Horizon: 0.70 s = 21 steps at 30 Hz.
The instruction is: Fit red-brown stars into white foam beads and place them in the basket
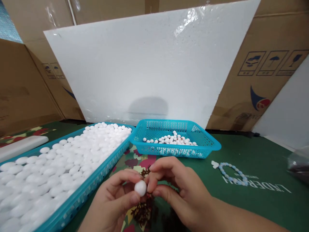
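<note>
A smooth white ball point(140, 188) sits between the thumb and fingers of my left hand point(116, 196). Close against its right side, my right hand point(180, 191) has thumb and fingertips pinched together; whatever is in them is too small or hidden to make out. Beneath both hands lies a heap of small reddish-brown pieces point(142, 211), partly covered by the fingers. Behind the hands stands a blue perforated basket point(173, 150) with several white balls point(172, 139) in it, some showing brown spots.
On the left, a long blue tray point(89, 182) is full of white balls point(55, 174). A beaded bracelet point(233, 174) lies on the green mat point(256, 206) at right. A white board point(154, 67) leans against cardboard boxes point(277, 38) at the back. A clear plastic bag point(299, 162) is at far right.
</note>
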Available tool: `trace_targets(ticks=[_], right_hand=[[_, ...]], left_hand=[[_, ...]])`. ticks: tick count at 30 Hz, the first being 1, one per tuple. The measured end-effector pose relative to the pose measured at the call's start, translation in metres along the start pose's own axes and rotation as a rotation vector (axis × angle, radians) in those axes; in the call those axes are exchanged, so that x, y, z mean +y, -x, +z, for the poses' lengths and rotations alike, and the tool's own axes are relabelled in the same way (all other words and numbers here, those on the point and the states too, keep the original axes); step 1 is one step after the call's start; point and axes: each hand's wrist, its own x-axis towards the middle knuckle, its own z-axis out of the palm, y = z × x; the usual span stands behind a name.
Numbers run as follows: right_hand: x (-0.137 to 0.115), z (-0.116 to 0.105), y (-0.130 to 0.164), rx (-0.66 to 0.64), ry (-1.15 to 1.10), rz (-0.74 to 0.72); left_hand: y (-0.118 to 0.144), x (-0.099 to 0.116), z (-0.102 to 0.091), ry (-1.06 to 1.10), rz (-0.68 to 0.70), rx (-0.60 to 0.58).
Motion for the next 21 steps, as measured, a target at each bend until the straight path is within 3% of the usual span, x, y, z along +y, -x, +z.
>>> trace_targets(ticks=[10, 21], right_hand=[[-0.0011, -0.0012, 0.0019, -0.015, 0.031, -0.017], [-0.0012, 0.0016, 0.0006, -0.003, 0.217, -0.069]], left_hand=[[0.0011, -0.0003, -0.0004, 0.050, 0.042, -0.042], [-0.0016, 0.0002, -0.0003, -0.032, 0.048, -0.069]])
